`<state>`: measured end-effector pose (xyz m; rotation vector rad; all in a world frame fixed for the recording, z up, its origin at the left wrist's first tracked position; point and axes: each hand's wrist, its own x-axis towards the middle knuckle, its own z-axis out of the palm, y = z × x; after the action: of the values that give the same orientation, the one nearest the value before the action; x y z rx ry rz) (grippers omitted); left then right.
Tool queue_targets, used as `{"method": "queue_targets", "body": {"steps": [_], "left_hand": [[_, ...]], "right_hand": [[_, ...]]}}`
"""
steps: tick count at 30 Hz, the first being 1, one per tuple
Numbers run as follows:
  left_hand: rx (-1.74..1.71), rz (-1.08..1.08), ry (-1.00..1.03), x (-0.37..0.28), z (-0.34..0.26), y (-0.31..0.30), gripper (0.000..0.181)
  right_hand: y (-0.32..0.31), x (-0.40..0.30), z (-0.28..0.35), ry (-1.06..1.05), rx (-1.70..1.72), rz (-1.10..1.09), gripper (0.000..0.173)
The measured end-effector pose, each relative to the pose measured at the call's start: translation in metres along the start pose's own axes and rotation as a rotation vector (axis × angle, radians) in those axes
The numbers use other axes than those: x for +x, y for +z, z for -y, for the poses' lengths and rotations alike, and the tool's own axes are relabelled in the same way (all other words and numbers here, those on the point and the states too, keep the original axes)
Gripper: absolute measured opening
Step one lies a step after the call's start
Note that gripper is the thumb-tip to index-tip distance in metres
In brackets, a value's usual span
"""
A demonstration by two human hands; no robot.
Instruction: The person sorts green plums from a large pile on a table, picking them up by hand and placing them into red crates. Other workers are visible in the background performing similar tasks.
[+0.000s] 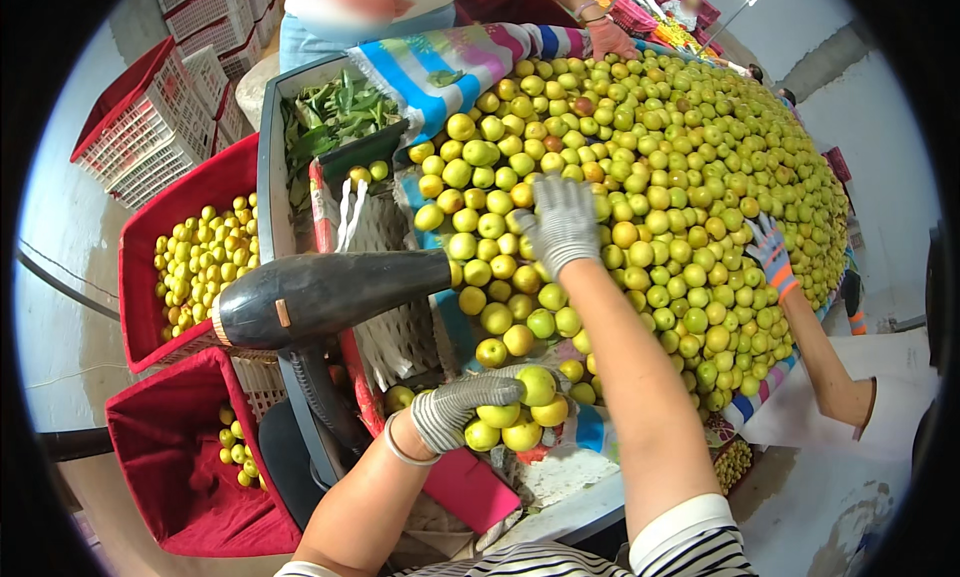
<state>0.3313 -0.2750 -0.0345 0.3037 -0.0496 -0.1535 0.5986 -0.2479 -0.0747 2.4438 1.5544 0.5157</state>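
My left hand (469,404), in a grey striped knit glove with a bangle at the wrist, holds several yellow-green fruits (521,434) in a cluster near the table's front edge. Farther forward, my right hand (564,224), in a similar glove, reaches onto a large heap of round yellow-green fruit (675,194). Its fingers touch the fruit; whether they grip one cannot be told. Part of the heap lies on a striped cloth (427,66). A black hair dryer (330,295) lies left of my hands, its nozzle towards the heap.
Green leaves (337,115) fill a compartment at the table's far left. White foam netting (390,337) lies below it. Red-lined crates (187,157) with fruit stand left of the table. A bright pink flat object (472,487) is near me. Co-workers' gloved hands (772,254) touch the heap at right and at the top.
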Motion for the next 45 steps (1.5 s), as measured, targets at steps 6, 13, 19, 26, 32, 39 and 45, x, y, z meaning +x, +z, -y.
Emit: {"method": "queue_targets", "body": {"steps": [6,13,19,26,32,39,45], "left_hand": [[-0.01,-0.037,0.015,-0.004,-0.001,0.007,0.066],[-0.059,-0.051,0.034,-0.008,0.004,0.004,0.059],[-0.046,-0.062,0.022,-0.013,0.002,-0.003,0.065],[-0.082,-0.078,0.038,-0.006,0.007,-0.008,0.063],[-0.056,-0.136,0.08,-0.005,0.007,-0.01,0.063],[-0.144,-0.131,0.009,-0.008,0.01,-0.023,0.06],[-0.201,-0.115,0.013,-0.006,0.009,-0.02,0.06]], "right_hand": [[-0.003,-0.009,0.066,-0.067,0.367,-0.05,0.074],[-0.028,-0.042,0.072,-0.313,0.442,-0.096,0.065],[-0.054,-0.104,0.061,-0.685,0.695,0.154,0.063],[-0.08,-0.172,-0.043,-0.558,0.522,0.257,0.077],[-0.074,-0.161,-0.013,-0.616,0.434,0.102,0.063],[-0.053,-0.103,0.07,-0.599,0.456,0.079,0.053],[-0.054,-0.08,0.072,-0.475,0.57,-0.177,0.049]]}}
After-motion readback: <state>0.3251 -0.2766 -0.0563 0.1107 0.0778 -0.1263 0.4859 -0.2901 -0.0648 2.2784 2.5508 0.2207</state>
